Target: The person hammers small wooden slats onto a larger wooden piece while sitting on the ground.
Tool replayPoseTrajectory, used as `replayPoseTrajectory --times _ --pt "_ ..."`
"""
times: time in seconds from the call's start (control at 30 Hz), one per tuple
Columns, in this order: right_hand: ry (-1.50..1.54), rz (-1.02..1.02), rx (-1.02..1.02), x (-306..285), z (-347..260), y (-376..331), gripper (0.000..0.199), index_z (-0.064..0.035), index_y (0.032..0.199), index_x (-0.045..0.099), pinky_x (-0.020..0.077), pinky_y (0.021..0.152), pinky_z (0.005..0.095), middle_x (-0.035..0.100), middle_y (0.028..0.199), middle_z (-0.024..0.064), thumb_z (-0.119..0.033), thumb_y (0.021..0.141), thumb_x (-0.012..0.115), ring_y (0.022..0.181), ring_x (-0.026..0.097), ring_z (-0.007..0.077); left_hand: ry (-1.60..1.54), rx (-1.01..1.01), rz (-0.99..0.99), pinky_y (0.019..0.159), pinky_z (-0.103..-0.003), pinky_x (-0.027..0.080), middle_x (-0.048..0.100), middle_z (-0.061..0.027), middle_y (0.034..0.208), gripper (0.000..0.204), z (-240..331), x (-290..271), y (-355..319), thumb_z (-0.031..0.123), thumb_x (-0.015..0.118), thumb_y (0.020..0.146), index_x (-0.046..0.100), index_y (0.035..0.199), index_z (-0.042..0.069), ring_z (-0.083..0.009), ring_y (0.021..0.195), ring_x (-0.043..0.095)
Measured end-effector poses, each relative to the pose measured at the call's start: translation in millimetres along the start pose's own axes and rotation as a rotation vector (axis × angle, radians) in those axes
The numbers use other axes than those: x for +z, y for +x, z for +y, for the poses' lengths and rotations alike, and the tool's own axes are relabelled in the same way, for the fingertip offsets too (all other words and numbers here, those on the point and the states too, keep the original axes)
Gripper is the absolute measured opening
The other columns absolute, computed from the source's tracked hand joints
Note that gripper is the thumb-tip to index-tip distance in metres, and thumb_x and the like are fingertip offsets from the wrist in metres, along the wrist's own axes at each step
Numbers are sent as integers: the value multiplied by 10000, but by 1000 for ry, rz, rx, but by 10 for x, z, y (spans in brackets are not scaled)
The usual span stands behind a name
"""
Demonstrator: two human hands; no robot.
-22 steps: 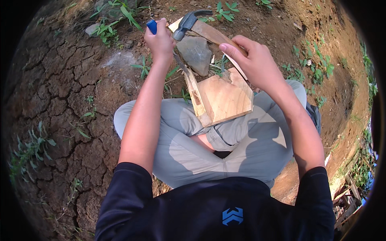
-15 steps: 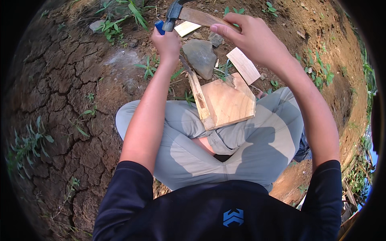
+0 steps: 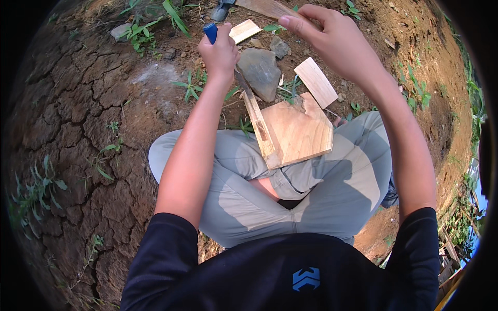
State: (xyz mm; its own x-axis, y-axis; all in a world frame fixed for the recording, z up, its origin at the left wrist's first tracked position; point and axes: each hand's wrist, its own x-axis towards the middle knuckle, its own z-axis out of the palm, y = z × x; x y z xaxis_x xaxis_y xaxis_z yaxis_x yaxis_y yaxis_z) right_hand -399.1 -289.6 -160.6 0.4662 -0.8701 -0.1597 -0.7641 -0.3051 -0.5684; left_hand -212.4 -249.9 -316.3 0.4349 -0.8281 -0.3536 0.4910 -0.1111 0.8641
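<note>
The hammer (image 3: 222,9), with its blue-tipped handle and dark head, is rising at the top edge of the view, above the cracked dirt. The left hand (image 3: 220,52) is wrapping fully closed around the handle near its blue end. The right hand (image 3: 332,39) is pinching a wooden strip (image 3: 267,7) between thumb and fingers, close beside the hammer head. Judging from this, the person is working the hammer against that strip; it would go best with the strip held steady, the fingers kept clear of the head, and short, controlled strokes. Below the hands, a grey stone (image 3: 259,72) is lying on the ground, with a small wood offcut (image 3: 315,82) just beside it and another (image 3: 245,30) near the left hand. A square board (image 3: 298,132) with a batten (image 3: 258,122) along its left edge is resting on the person's grey-trousered lap. Compared with half a second ago, both hands are sitting higher and farther forward, and the hammer head is now nearly out of view.
</note>
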Motion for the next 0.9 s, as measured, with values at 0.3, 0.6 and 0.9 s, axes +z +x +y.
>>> replayPoseTrajectory --times 0.3,0.6,0.9 --pt "228 84 252 -22 430 -547 514 7 977 679 422 600 355 563 663 117 -503 951 626 620 492 189 111 106 -74 391 -257 295 451 36 592 287 -16 66 -155 248 684 947 476 815 101 -61 449 404" --pt "-67 -63 -67 -463 -330 -314 411 6 963 641 491 670 372 620 750 126 -404 934 666 703 605 259 55 52 29 391 -271 259 391 43 577 278 86 109 -315 218 610 987 425 801 126 -69 429 351" --pt "205 100 59 -258 -44 -744 477 6 1040 694 428 568 345 585 654 118 -461 955 648 584 523 181 127 249 -69 395 -265 318 424 11 553 270 170 71 -719 221 620 987 474 801 90 -87 415 387"
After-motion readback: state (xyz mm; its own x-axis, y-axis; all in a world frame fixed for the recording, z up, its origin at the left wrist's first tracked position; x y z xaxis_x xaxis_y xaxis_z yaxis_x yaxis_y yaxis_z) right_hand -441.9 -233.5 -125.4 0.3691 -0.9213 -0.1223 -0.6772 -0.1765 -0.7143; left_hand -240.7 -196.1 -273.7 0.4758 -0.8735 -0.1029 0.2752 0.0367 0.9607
